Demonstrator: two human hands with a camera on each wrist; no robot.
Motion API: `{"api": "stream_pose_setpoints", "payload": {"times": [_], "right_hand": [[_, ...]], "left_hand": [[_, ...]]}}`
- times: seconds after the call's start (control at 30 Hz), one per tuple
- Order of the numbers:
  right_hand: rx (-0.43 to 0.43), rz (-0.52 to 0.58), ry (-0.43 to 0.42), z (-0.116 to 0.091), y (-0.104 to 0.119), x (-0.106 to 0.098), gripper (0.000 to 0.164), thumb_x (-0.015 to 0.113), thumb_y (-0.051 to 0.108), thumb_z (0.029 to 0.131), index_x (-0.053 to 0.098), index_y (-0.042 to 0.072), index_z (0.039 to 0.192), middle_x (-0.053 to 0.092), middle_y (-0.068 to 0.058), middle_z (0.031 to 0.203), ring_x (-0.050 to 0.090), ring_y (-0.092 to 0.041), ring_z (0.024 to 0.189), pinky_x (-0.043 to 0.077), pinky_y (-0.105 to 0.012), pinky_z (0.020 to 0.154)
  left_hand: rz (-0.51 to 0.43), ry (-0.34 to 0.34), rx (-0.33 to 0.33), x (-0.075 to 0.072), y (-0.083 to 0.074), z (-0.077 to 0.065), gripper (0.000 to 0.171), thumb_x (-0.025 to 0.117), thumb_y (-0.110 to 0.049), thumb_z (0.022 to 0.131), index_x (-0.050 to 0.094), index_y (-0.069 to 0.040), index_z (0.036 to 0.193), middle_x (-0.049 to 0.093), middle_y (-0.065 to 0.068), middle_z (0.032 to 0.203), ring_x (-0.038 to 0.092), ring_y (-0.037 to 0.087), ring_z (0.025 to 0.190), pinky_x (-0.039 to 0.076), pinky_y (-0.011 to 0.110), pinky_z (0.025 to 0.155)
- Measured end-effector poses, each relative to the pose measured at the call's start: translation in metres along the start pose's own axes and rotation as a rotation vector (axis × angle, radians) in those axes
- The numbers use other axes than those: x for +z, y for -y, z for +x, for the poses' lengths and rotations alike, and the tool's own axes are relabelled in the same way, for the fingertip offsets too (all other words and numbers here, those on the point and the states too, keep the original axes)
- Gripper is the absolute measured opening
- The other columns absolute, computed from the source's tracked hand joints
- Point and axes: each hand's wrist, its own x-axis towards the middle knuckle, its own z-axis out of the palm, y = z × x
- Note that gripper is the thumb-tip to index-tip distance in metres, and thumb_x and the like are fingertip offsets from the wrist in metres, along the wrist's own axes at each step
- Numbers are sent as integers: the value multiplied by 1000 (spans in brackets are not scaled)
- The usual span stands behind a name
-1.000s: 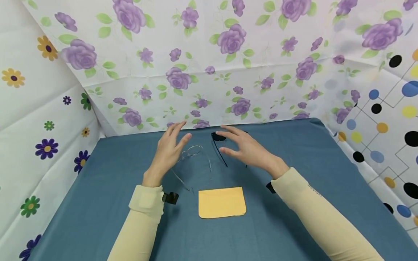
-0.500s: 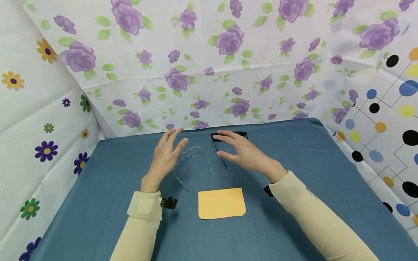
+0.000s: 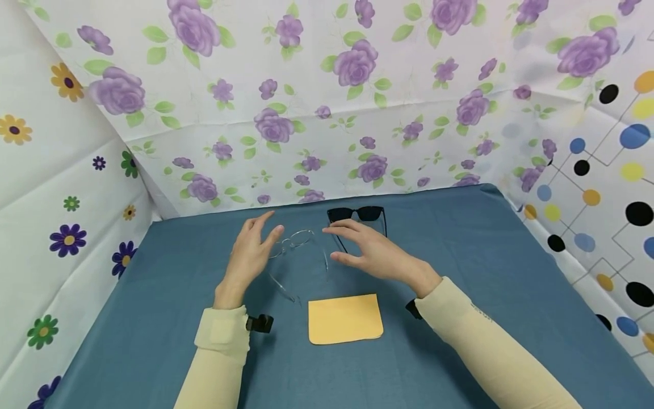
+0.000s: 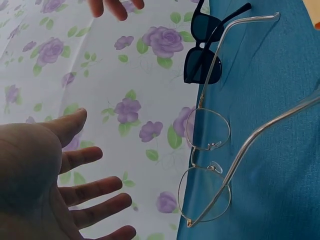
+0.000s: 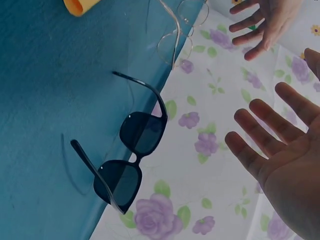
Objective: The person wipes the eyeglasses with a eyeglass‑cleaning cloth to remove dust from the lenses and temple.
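My left hand point(image 3: 246, 257) hovers with spread fingers just left of a pair of thin wire-rimmed eyeglasses point(image 4: 209, 129), whose temples are unfolded. In the head view the hand covers part of these glasses. Black sunglasses point(image 3: 355, 215) with dark lenses, temples unfolded, lie farther back on the blue cloth. In front of them, seen from the head, my right hand point(image 3: 378, 250) is raised with fingers apart, hiding part of a temple. The right wrist view shows the sunglasses point(image 5: 131, 155) apart from that hand. A yellow folded cloth or pouch point(image 3: 345, 319) lies nearer, between both forearms. Neither hand holds anything.
A blue cloth point(image 3: 168, 318) covers the table. Behind it hangs a white curtain point(image 3: 306, 136) with purple roses. More patterned sheets close off both sides, flowered on the left and dotted on the right.
Both hands have drawn back slightly toward me and to the left, so more of the sunglasses shows. The glasses and the yellow piece stay in place; the head view shifts a little.
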Motion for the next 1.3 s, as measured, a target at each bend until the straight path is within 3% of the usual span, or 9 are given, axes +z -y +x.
{"api": "stream_pose_setpoints", "payload": {"times": [0.33, 0.6, 0.9, 1.1, 1.3], "right_hand": [[-6, 19, 40, -3, 0, 10, 57, 63, 45, 104, 50, 25, 156, 45, -5, 157, 48, -26, 142, 46, -50, 110], [-3, 62, 99, -6, 2, 20, 57, 61, 48, 104, 51, 24, 154, 49, -2, 150, 57, -24, 129, 49, -47, 104], [8, 110, 144, -5, 0, 25, 55, 61, 47, 105, 53, 21, 153, 54, -5, 144, 61, -29, 120, 50, -53, 100], [24, 118, 203, -7, 1, 29, 57, 62, 46, 104, 53, 18, 153, 57, -7, 142, 59, -29, 121, 51, -48, 97], [34, 82, 281, -9, 2, 34, 51, 62, 42, 106, 58, 13, 148, 60, -7, 137, 62, -25, 115, 51, -44, 98]], "left_hand": [[-21, 4, -64, -5, 0, -1, 60, 51, -40, 111, 36, -13, 163, 44, 26, 149, 50, 46, 132, 42, 65, 103], [-8, 30, -134, -7, 4, -5, 57, 53, -34, 111, 39, -9, 160, 49, 24, 145, 55, 41, 122, 47, 60, 96], [-11, 49, -166, -7, 9, -9, 51, 52, -32, 111, 50, -2, 152, 50, 26, 143, 51, 44, 128, 46, 59, 101], [-5, 63, -234, -6, 10, -12, 52, 54, -30, 110, 47, 4, 148, 53, 29, 133, 54, 44, 119, 46, 58, 96], [5, 105, -278, -6, 16, -13, 55, 54, -33, 110, 45, 6, 147, 56, 31, 133, 59, 44, 117, 49, 58, 94]]}}
